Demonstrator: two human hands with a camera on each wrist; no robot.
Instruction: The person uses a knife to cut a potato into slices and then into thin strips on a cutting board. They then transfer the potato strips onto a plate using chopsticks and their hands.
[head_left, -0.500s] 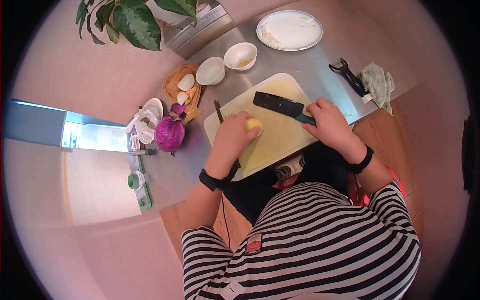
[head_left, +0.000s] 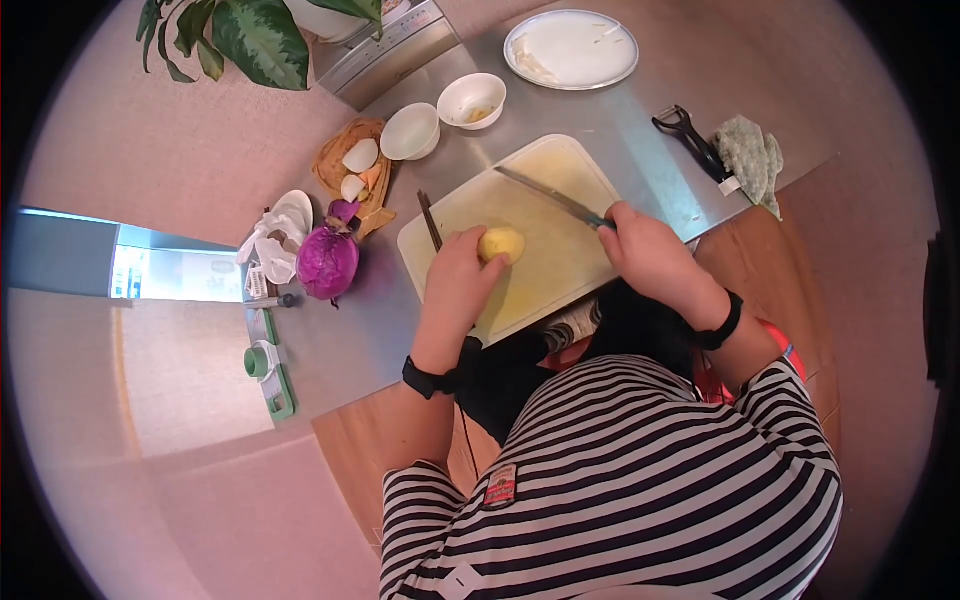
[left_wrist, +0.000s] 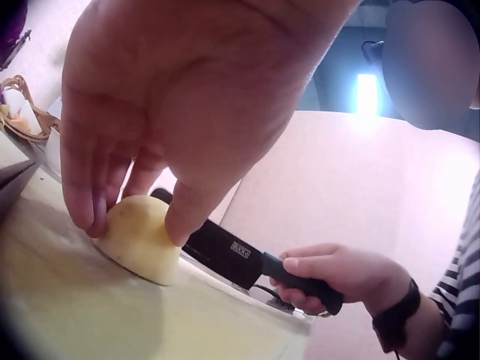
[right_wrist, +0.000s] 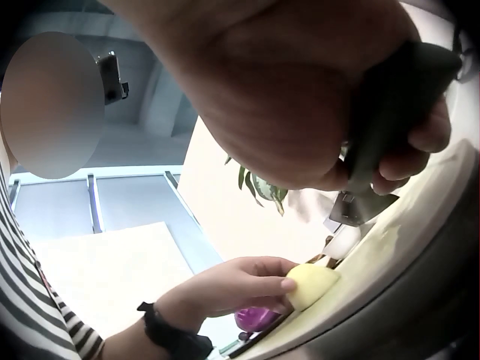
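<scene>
On the cream cutting board (head_left: 570,275) a peeled potato piece (head_left: 504,244) stands with its rounded side up and its flat side down, as the left wrist view shows. My left hand (head_left: 456,285) pinches it between thumb and fingertips from the left. The right hand (head_left: 648,252) grips the dark handle of a black cleaver (left_wrist: 221,259). In the head view the blade appears nearly edge-on, slanting over the board to the right of the potato. Dark sticks (head_left: 430,220) lie at the board's left edge, partly behind the left hand.
Two white bowls (head_left: 411,132) stand behind the board, with an oval plate (head_left: 572,50) farther back. A purple cabbage (head_left: 327,264) and a brown peel-filled holder (head_left: 348,160) sit left. Right are a black peeler (head_left: 690,140), a cloth (head_left: 749,160) and the counter's edge.
The cleaver has turned from showing its broad face to nearly edge-on. More of the potato's surface now shows beside my left fingers. The head view has shifted slightly.
</scene>
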